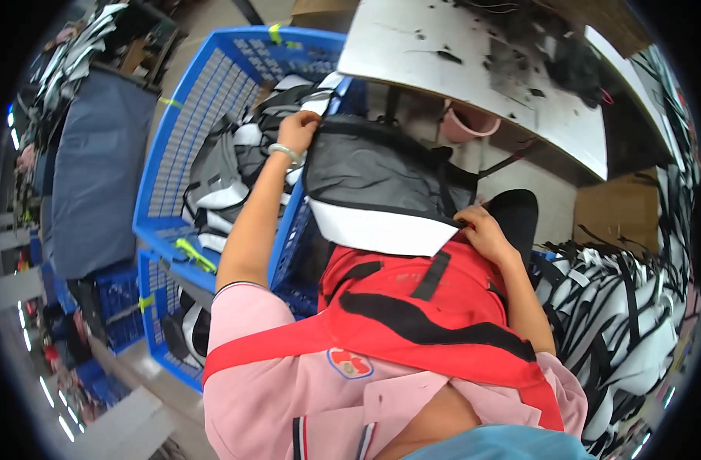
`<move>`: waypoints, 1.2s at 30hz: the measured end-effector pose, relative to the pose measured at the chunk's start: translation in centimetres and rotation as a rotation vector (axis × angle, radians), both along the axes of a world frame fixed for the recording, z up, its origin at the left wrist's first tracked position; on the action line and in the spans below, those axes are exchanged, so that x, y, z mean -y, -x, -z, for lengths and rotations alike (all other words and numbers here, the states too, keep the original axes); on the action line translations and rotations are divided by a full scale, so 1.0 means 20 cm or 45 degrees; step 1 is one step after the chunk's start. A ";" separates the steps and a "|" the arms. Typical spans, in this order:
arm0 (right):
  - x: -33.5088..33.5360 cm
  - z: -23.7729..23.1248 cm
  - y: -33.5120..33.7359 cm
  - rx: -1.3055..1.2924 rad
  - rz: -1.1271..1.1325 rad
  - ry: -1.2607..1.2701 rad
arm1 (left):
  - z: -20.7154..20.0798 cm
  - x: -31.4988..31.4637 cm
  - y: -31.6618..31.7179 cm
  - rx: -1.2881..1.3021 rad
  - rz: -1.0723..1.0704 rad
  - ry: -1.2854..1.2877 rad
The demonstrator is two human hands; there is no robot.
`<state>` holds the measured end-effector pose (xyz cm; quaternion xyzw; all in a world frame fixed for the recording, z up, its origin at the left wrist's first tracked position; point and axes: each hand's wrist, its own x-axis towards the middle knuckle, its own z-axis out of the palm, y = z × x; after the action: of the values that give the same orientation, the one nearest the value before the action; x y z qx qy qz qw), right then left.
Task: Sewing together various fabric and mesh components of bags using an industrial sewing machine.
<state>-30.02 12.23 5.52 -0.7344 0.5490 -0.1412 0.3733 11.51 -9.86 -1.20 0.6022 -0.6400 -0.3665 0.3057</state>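
Note:
A sewn fabric panel (381, 165), dark grey with black edging and a white band along its near side, lies stretched across my lap. At its far left corner my left hand (298, 132) is closed, fingers pinching the edge. My right hand (484, 230) grips the near right corner, where the white band ends. A black strap (446, 188) hangs over the panel's right part. Beneath it is the red apron (419, 291) I wear, with black trim. The panel's left edge rests close to the rim of a blue plastic basket (155, 180).
Grey, black and white sewn pieces (224, 176) fill the basket. A white worktable (412, 46) with dark scraps stands ahead, a pink bucket (469, 123) beneath it. Many white and black pieces (618, 330) are heaped at right. Another blue basket (155, 322) sits at lower left.

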 end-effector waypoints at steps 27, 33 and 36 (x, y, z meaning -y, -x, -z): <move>0.01 0.01 -0.02 -0.434 -0.104 0.209 | -0.06 0.19 -0.05 1.322 0.906 0.724; 0.15 -0.20 -0.36 0.115 -0.313 0.252 | -0.26 -0.03 -0.06 1.388 1.134 0.510; 0.05 -0.18 -0.60 -0.079 -0.413 0.432 | -0.36 -0.14 -0.04 1.266 1.087 0.457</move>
<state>-18.09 11.15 9.21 -0.8691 0.4035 -0.1470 0.2455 12.32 -7.10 5.92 0.3335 -0.9370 -0.0229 -0.1012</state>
